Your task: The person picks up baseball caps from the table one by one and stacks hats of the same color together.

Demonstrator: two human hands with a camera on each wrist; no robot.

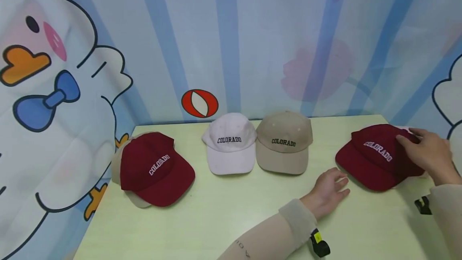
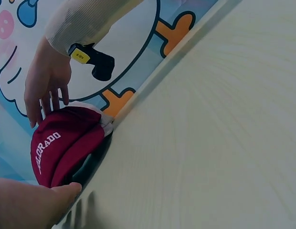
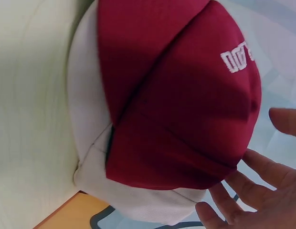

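Note:
On the right side of the table lies a dark red baseball cap (image 1: 375, 167) lettered COLORADO, on top of a whitish cap (image 3: 83, 95) that is mostly covered by it. My right hand (image 1: 431, 153) touches the back of the red crown; in the right wrist view its fingers are extended and the thumb is spread away. Close to the red brim, my left hand (image 1: 327, 192) hovers with loosely bent fingers and holds nothing. From the left wrist view, the left thumb (image 2: 67, 188) appears near the brim.
At the left, another red cap (image 1: 155, 167) covers a beige cap (image 1: 116, 163). A white cap (image 1: 231, 143) and a khaki cap (image 1: 284, 143) stand side by side at the back of the pale table (image 1: 216, 216). A printed cartoon cloth (image 1: 260, 43) hangs behind.

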